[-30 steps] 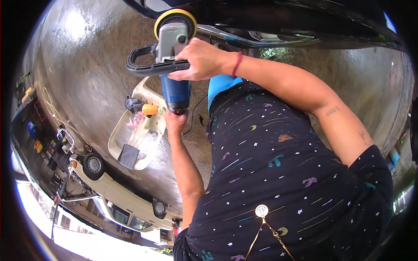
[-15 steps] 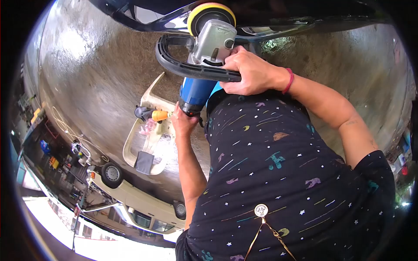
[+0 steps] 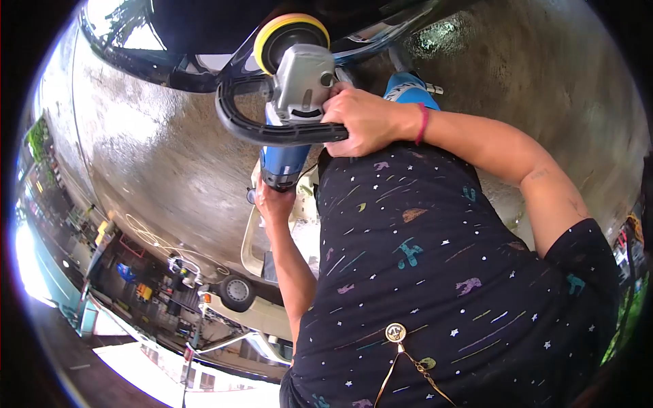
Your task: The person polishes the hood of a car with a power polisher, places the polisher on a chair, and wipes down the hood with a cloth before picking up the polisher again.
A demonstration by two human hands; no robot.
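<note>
A polisher [image 3: 299, 81] with a grey gear head, blue body and round yellow-edged pad [image 3: 292, 42] is held in front of me. Its pad faces the glossy black car bodywork [image 3: 204, 30]; whether they touch, I cannot tell. My right hand [image 3: 367, 121] is closed round the right end of the black loop handle [image 3: 252, 129], near the gear head. Lower down, my left hand [image 3: 273, 202] grips the rear of the blue body, its fingers partly hidden. Behind my left forearm lies a cream-coloured panel [image 3: 252, 248] on the floor, mostly covered from sight.
Wet-looking concrete floor [image 3: 156, 156] surrounds me. A cream vehicle [image 3: 262, 319] stands at lower left, near a coiled pale hose [image 3: 146, 234] and assorted clutter. Past my right wrist shows a blue item with white lettering [image 3: 405, 88].
The view has turned, and the polisher with both hands appears farther left and slightly lower. The cream panel is now mostly hidden by my left arm. Both hands keep their hold.
</note>
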